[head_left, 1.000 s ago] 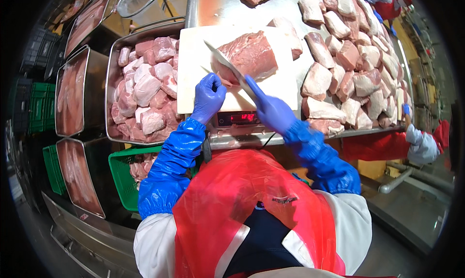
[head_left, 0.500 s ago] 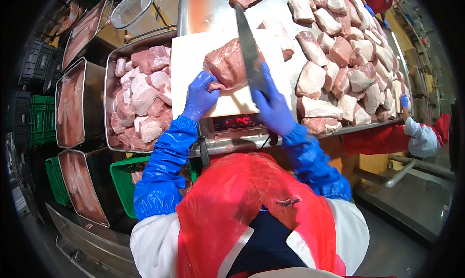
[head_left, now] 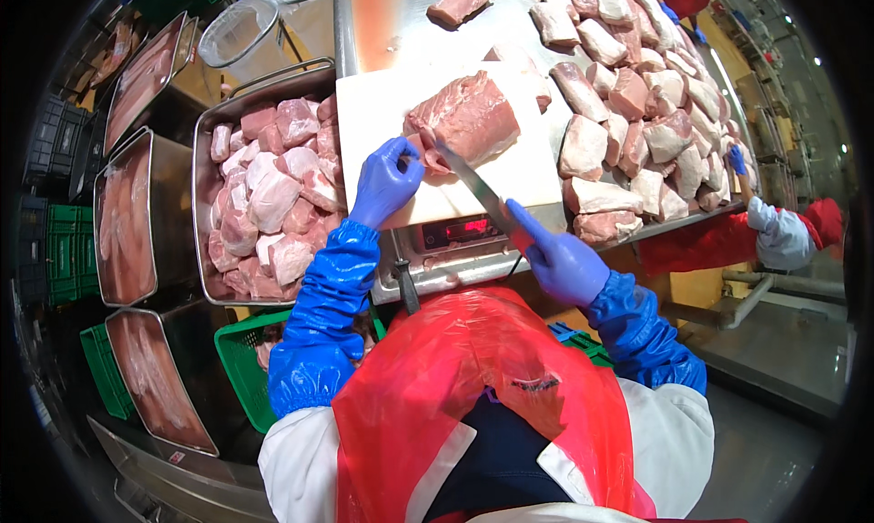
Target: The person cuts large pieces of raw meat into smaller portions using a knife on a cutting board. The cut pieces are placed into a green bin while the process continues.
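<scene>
I am seeing the long, grey steel knife (head_left: 478,186) coming down: half a second ago it was pointing toward the top of the frame, and now its tip is meeting the lower left end of the thick, pink slab of raw meat (head_left: 472,118). I am judging that cutting is resuming there. The slab is lying on the white, rectangular cutting board (head_left: 366,113), upper centre of the frame. Just left of it, the left purple-gloved hand (head_left: 390,182) is curling its fingers closed, apparently pinching a loose pink flap (head_left: 435,160); the right purple-gloved hand (head_left: 566,266) is gripping the knife.
</scene>
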{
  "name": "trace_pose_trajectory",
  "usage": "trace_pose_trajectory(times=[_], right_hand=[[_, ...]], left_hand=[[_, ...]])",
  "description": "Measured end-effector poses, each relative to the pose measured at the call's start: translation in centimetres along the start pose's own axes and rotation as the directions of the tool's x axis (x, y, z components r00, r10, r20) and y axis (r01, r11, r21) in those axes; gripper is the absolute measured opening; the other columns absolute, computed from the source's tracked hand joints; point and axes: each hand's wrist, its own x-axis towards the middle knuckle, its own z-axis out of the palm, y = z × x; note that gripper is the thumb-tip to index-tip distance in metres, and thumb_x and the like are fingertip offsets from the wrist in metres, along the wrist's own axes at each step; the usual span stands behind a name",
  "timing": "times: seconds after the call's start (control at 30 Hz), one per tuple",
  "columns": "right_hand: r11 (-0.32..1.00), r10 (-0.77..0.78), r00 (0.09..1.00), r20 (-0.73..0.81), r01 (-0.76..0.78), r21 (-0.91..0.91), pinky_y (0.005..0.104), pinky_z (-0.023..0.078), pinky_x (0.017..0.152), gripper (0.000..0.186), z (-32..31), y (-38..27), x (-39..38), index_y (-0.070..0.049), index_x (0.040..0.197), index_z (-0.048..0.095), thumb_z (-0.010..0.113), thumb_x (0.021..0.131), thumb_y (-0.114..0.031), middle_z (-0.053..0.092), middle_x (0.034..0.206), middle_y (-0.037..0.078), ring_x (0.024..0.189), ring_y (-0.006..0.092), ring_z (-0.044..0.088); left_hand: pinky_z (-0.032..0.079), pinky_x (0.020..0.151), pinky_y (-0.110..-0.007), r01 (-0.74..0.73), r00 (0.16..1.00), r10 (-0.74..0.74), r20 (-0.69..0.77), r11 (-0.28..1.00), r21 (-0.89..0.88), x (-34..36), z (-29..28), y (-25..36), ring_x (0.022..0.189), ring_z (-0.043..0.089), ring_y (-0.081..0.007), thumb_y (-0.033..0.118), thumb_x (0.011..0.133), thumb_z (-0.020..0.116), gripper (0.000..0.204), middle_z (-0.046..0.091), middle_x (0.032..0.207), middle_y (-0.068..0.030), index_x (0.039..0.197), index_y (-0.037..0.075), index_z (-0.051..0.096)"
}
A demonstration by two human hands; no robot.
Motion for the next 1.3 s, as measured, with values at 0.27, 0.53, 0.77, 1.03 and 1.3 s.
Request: trace_pose_trajectory(times=[0.27, 0.53, 0.77, 1.03, 1.3], right_hand=[[0.958, 0.188, 0.957, -0.223, -0.129, 0.255, 0.0371, 0.053, 0.054, 0.073, -3.5, -4.6, 23.6, -0.01, 0.158, 0.018, 0.048, 0.091, -0.014, 0.066, 0.083, 0.02, 0.06, 0.0244, 0.065], [0.995, 0.095, 0.995, -0.034, -0.094, 0.045, 0.0481, 0.055, 0.062, 0.075, -0.3, -6.3, 12.7, -0.014, 0.158, 0.014, 0.05, 0.092, -0.008, 0.067, 0.087, 0.03, 0.065, 0.0378, 0.068], [0.944, 0.091, 0.992, 0.092, -0.057, -0.325, 0.0496, 0.053, 0.068, 0.092, -0.9, -4.9, 7.0, -0.027, 0.16, 0.006, 0.051, 0.085, 0.0, 0.069, 0.089, 0.025, 0.08, 0.0389, 0.07], [0.735, -0.031, 0.998, -0.049, -0.01, -0.678, 0.0461, 0.051, 0.05, 0.093, -1.2, 4.6, -3.4, -0.036, 0.158, 0.017, 0.055, 0.082, 0.003, 0.061, 0.073, 0.017, 0.058, 0.0337, 0.064], [0.911, -0.051, 0.961, -0.271, 0.156, 0.383, 0.0404, 0.05, 0.067, 0.072, 0.3, 3.3, -1.1, -0.012, 0.158, 0.021, 0.051, 0.093, -0.002, 0.068, 0.09, 0.024, 0.073, 0.0302, 0.068]], left_hand=[[0.051, 0.072, -0.05, -0.003, 0.987, -0.025, 0.162, 0.985, 0.17, 1.5, 1.1, 0.7, 0.09, 0.064, -0.0502, 0.021, 0.082, 0.069, 0.032, 0.065, 0.091, -0.0309, 0.101, -0.002, 0.057], [0.05, 0.07, -0.056, 0.091, 0.993, -0.109, 0.047, 0.951, 0.295, -0.3, 1.1, 0.3, 0.079, 0.064, -0.0489, 0.025, 0.086, 0.053, 0.022, 0.065, 0.079, -0.0271, 0.097, 0.01, 0.064], [0.05, 0.069, -0.056, 0.118, 0.993, -0.112, -0.036, 0.938, 0.327, -0.9, 1.7, 0.6, 0.078, 0.064, -0.0485, 0.023, 0.084, 0.053, 0.018, 0.066, 0.078, -0.0252, 0.095, 0.012, 0.063], [0.053, 0.079, -0.049, 0.314, 0.949, -0.307, -0.077, 0.941, 0.123, 0.7, -0.9, -2.4, 0.086, 0.068, -0.0423, 0.025, 0.084, 0.056, 0.033, 0.069, 0.085, -0.0249, 0.104, -0.001, 0.065], [0.053, 0.081, -0.038, 0.158, 0.987, -0.141, -0.077, 0.937, 0.31, 3.3, -0.2, -2.2, 0.093, 0.068, -0.0325, 0.022, 0.082, 0.066, 0.039, 0.065, 0.106, -0.021, 0.114, 0.001, 0.055]])
